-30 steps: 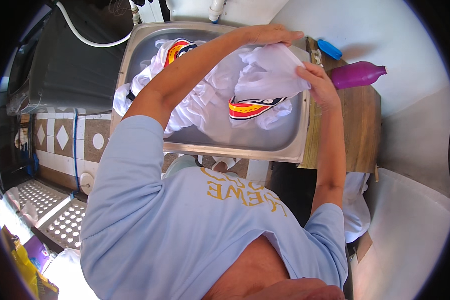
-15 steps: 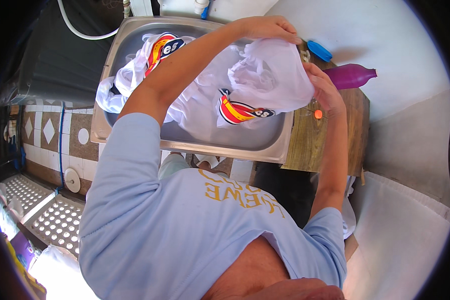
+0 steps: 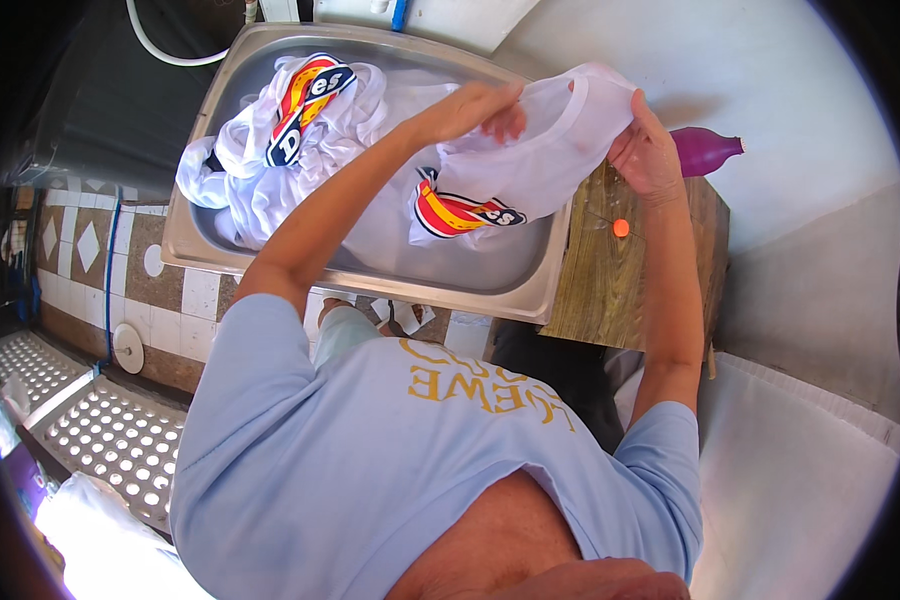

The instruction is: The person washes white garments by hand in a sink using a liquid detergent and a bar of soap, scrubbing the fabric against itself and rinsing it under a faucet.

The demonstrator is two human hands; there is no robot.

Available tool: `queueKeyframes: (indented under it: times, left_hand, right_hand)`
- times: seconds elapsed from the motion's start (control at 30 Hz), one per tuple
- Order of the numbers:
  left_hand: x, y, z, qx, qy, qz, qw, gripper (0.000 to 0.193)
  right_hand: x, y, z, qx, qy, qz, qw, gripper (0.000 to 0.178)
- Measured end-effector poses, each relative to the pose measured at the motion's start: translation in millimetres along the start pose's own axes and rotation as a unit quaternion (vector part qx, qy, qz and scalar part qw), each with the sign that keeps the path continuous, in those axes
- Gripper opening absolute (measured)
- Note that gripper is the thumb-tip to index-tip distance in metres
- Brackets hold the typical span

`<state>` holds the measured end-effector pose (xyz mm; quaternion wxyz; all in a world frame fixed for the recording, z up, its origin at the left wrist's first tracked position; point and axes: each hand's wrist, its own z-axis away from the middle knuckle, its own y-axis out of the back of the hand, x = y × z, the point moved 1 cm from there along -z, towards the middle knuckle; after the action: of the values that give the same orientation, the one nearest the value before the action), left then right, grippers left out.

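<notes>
A thin white shirt (image 3: 555, 165) with a red, yellow and dark blue printed band hangs partly lifted over the right side of a metal sink basin (image 3: 400, 285). My right hand (image 3: 650, 150) is closed on the shirt's upper edge at its right end. My left hand (image 3: 475, 110) is at the left side of the lifted edge, fingers curled around the cloth and partly hidden by it. Between my hands an opening in the cloth shows. More white cloth (image 3: 300, 165) with a matching printed band lies bunched in the basin's left half.
Right of the basin is a wooden surface (image 3: 620, 280) with a small orange cap (image 3: 621, 228). Behind my right hand a purple bottle (image 3: 708, 151) lies against the wall. A white hose (image 3: 165, 55) runs at the back left, and perforated panels (image 3: 110, 440) are at the lower left.
My left hand has slid left and down from the shirt's far edge. The right hand has risen slightly, and the shirt's edge is now spread between them. The blue dish is out of sight.
</notes>
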<state>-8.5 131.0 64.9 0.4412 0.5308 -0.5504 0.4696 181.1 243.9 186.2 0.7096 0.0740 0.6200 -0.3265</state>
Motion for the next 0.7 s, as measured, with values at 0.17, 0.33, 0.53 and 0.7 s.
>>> queueKeyframes:
  times: [0.17,0.33,0.53,0.7]
  left_hand:
    - [-30.5,22.9,46.4,-0.033,0.054,-0.334,0.94,0.058]
    - [-13.8,47.9,66.2,-0.085,0.003,-0.482,0.872,0.041]
    - [-8.0,16.3,60.8,-0.002,-0.114,-0.326,0.938,0.028]
    - [-17.2,0.4,54.4,0.029,-0.161,-0.395,0.904,0.025]
  right_hand:
    - [-17.8,-5.3,13.0,-0.019,0.025,0.025,0.999,0.06]
    - [-32.1,-4.1,27.0,-0.023,0.038,0.025,0.999,0.069]
    - [-43.6,-16.1,36.4,-0.077,0.035,0.031,0.996,0.081]
    - [-61.2,-35.2,49.0,-0.05,0.066,0.054,0.995,0.09]
